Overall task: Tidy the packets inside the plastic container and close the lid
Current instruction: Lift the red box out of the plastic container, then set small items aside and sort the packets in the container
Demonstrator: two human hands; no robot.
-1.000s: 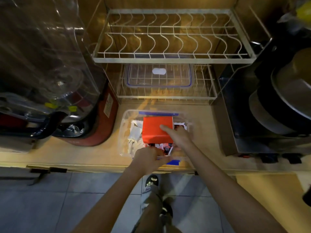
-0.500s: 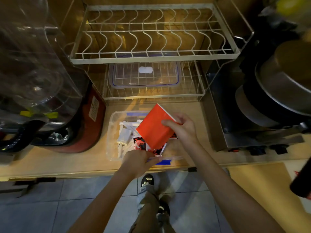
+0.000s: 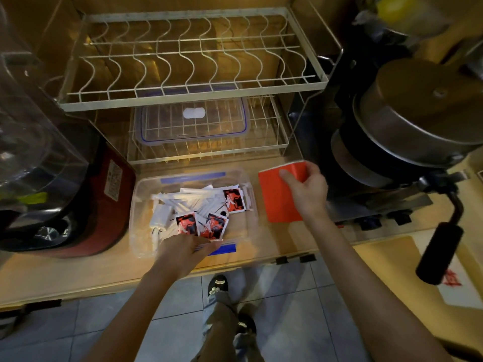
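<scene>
Packets lie jumbled in the open plastic container on the surface, so your tidying is barely begun by my reading; the lid sits apart on the lower tier of the wire rack behind, so closing is yet to do; your right hand grips a red box just beside the container's right wall; your left hand rests at the near rim, fingers stretched toward the packets, pinching nothing I can make out.
</scene>
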